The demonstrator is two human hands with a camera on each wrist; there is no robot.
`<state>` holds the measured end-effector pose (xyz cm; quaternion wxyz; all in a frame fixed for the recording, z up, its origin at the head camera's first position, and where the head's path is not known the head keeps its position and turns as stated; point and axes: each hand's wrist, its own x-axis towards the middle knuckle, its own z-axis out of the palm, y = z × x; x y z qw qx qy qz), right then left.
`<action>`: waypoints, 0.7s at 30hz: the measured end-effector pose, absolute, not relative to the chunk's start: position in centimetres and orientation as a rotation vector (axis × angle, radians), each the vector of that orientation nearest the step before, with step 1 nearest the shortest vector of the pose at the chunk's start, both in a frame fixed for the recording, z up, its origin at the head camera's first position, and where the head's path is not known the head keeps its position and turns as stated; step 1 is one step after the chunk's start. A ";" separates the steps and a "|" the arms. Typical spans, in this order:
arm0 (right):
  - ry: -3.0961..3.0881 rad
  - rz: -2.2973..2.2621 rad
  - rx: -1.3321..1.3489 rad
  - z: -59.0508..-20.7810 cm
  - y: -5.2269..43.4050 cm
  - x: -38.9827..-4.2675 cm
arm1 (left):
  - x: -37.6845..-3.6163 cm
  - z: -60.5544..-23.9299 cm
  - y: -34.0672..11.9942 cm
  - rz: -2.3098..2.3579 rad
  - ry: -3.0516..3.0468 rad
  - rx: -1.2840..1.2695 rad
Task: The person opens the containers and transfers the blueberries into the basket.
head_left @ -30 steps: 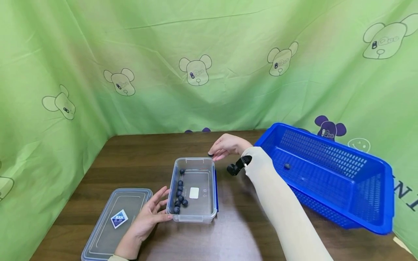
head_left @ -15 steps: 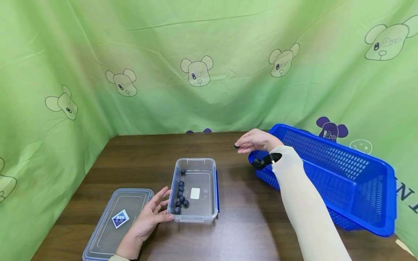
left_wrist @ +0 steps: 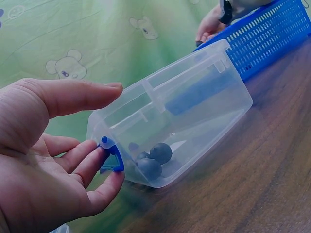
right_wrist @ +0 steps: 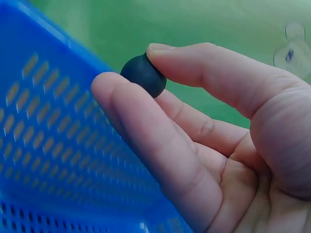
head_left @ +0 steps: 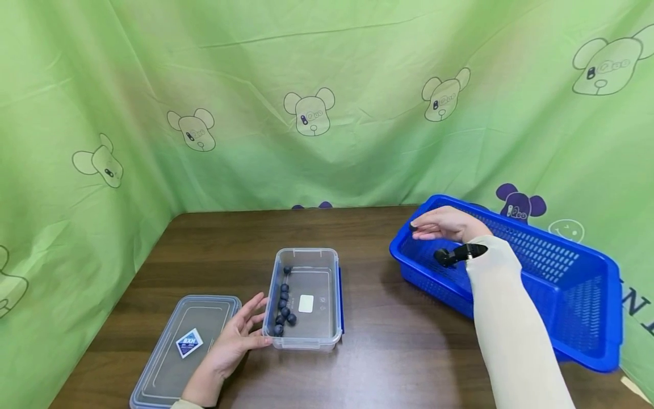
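Over the near-left end of the blue plastic basket [head_left: 552, 307], my right hand [head_left: 444, 223] pinches a dark, round blueberry [right_wrist: 144, 75] between thumb and fingertips. My left hand [head_left: 240, 335] rests against the left side of a clear plastic container [head_left: 319, 343]. Its fingers are spread and touch the blue side clip [left_wrist: 112, 154], with the thumb [left_wrist: 90, 96] by the rim. Several blueberries [head_left: 284, 311] lie along the container's left inner side. Most of the basket floor is hidden by my right arm.
A clear lid [head_left: 166, 363] with a blue and white diamond label lies on the wooden table [head_left: 378, 375], left of the container and partly behind my left forearm. A green curtain [head_left: 245, 170] with printed mouse heads hangs behind the table.
My right hand has carried the blueberry rightward from the container's far-right corner to above the basket. A blueberry seen in the basket earlier is now hidden. My left hand stays at the container.
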<state>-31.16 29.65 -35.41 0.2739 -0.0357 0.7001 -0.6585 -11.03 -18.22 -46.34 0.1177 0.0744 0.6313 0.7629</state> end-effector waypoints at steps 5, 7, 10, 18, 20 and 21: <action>1.810 -1.793 0.029 -36.7 32.8 -31.1 | -11.0 -46.3 -18.2 2.233 1.848 0.211; 1.768 -1.805 0.092 -37.2 33.9 -31.2 | -11.0 -46.3 -18.2 2.234 1.849 0.213; 1.646 -1.839 0.203 -38.2 35.7 -30.9 | -10.9 -46.4 -18.2 2.235 1.844 0.219; 1.379 -1.775 0.242 -40.0 39.3 -29.7 | -10.9 -46.5 -18.1 2.230 1.836 0.221; 1.451 -1.719 0.210 -40.3 40.1 -29.3 | -10.9 -46.4 -18.1 2.231 1.837 0.222; 1.506 -1.688 0.163 -40.5 40.5 -29.0 | -10.9 -46.4 -18.1 2.233 1.838 0.221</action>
